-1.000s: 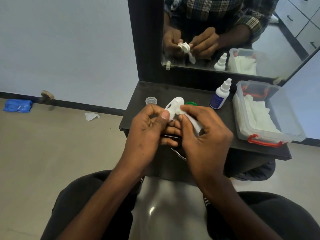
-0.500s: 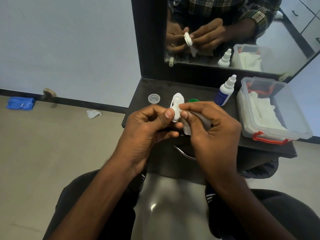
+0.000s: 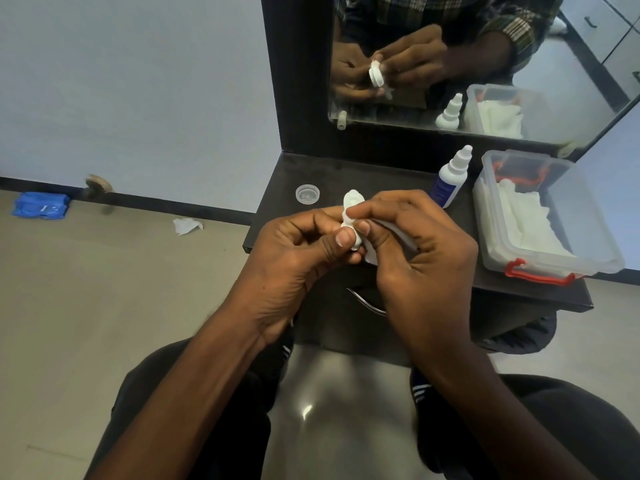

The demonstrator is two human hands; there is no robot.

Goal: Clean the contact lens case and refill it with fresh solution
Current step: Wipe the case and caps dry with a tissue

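Left hand (image 3: 298,251) pinches the white lens case (image 3: 351,216) over the shelf's (image 3: 277,233) front edge; right hand (image 3: 412,251) pinches a tissue (image 3: 372,252) against it. Probably best to twist the tissue into each well.

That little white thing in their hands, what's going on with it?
A person seated at a dark shelf under a mirror is wiping a white contact lens case with a white tissue. The left hand pinches the case while the right hand works the tissue against it. A solution bottle stands capped behind, beside a clear box of tissues, and a small clear cap lies on the shelf. No refilling yet.
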